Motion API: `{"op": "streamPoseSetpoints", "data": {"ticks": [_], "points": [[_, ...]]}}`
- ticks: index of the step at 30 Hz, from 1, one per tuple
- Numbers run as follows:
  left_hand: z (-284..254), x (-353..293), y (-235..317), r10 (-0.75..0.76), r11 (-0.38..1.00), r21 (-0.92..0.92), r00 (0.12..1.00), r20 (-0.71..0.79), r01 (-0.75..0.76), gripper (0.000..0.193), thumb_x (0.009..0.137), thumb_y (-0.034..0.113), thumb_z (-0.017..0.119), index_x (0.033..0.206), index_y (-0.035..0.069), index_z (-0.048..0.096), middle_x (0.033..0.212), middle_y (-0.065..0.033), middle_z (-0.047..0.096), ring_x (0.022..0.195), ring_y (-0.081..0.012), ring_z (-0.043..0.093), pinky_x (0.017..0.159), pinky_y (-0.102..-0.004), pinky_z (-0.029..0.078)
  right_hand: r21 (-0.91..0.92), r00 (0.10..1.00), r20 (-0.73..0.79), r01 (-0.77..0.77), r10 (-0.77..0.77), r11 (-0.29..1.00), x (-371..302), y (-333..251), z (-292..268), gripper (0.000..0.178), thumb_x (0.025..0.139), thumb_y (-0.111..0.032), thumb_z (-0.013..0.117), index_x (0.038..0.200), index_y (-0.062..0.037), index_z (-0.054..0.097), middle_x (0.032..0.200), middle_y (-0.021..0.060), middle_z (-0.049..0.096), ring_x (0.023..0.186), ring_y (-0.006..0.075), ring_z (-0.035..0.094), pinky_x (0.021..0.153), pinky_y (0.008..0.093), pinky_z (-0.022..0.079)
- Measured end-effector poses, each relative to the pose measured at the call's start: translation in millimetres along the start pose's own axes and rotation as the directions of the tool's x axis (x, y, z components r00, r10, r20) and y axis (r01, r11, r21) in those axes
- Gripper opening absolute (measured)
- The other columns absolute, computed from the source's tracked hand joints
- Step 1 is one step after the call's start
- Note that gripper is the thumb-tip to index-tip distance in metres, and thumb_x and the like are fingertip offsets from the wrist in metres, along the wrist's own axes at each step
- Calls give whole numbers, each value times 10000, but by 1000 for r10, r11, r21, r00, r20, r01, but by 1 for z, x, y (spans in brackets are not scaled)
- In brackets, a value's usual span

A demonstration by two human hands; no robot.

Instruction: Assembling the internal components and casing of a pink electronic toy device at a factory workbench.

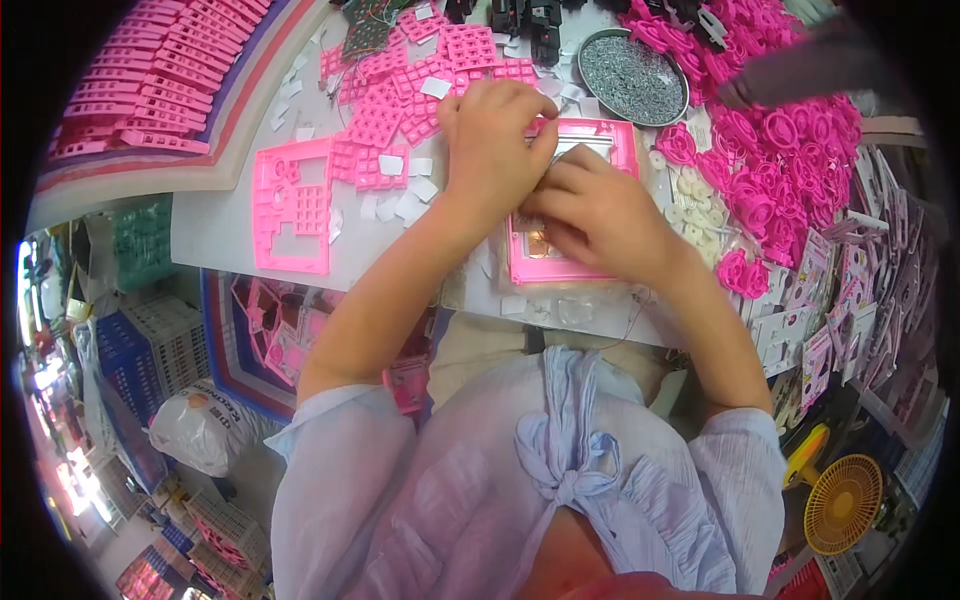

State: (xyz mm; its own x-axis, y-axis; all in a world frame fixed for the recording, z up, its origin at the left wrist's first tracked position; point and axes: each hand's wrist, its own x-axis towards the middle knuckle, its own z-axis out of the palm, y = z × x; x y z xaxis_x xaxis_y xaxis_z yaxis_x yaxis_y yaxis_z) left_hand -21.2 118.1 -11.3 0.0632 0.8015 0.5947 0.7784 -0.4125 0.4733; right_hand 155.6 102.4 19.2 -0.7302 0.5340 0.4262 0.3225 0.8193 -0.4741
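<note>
A pink rectangular plastic housing (628,148) lies on the table in front of me, its inside facing up with metallic-looking parts in it. My left hand (500,140) bends over its upper left corner, fingers curled and thumb pressed inward. Across the middle of the housing reaches my right hand (605,210), its fingers drawn together close to the left thumb. Whatever the fingertips pinch is hidden beneath them. To the left lies a pink frame (266,220) with cut-out openings. Several pink keypad grids (378,118) are heaped beyond my left forearm, with small white pieces (410,206) scattered among them.
A round metal dish of small screws (635,80) stands beyond the housing. Pink ring-shaped parts (785,150) and white discs (692,205) lie to the right. Stacked pink frames (150,90) fill the far left. A yellow fan (843,503) is at lower right; a blurred dark shape (800,70) crosses the upper right.
</note>
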Motion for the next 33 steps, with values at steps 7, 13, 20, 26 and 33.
{"op": "streamPoseSetpoints", "data": {"ticks": [7, 13, 20, 26, 33], "points": [[-7, -2, 9, 94, 995, 31, 988, 126, -98, 138, 804, 172, 738, 932, 122, 725, 855, -30, 716, 826, -216, 659, 862, -410, 404, -46, 900, -336, -310, 278, 950, 16, 7, -35, 199, 864, -133, 698, 1051, -65, 692, 936, 96, 682, 837, 300, 646, 714, 418, 528], [-6, 0, -2, -180, 883, -393, 959, 218, 255, 216, 836, 101, 722, 1043, 37, 721, 876, -120, 727, 730, -209, 684, 649, -314, 526, -158, 934, -265, -286, 239, 945, -3, 18, -27, 117, 839, -102, 691, 945, -62, 666, 880, 101, 652, 839, 324, 644, 718, 432, 524], [-9, 10, -5, 52, 944, -324, 936, 347, 68, 177, 882, 98, 682, 1034, 12, 710, 877, -84, 716, 757, -176, 661, 677, -310, 519, -384, 921, 52, -339, 387, 859, -1, 4, -24, 122, 809, -135, 689, 831, -22, 649, 853, 147, 656, 843, 337, 659, 724, 458, 535], [-9, 19, -25, 237, 823, -559, 836, 495, 98, 145, 912, 115, 651, 1014, 18, 685, 882, -104, 681, 790, -214, 640, 726, -328, 506, -307, 904, 76, -380, 421, 872, -5, 1, -27, 147, 806, -152, 703, 821, -14, 654, 826, 151, 656, 827, 347, 658, 727, 471, 533], [-26, 22, -7, 253, 942, -331, 766, 591, -56, 104, 917, 160, 632, 960, 73, 668, 852, -91, 655, 897, -255, 621, 882, -428, 433, -204, 873, 141, -436, 466, 877, -6, -7, -31, 149, 811, -148, 697, 841, -8, 659, 809, 172, 666, 774, 377, 658, 722, 482, 531]]}}
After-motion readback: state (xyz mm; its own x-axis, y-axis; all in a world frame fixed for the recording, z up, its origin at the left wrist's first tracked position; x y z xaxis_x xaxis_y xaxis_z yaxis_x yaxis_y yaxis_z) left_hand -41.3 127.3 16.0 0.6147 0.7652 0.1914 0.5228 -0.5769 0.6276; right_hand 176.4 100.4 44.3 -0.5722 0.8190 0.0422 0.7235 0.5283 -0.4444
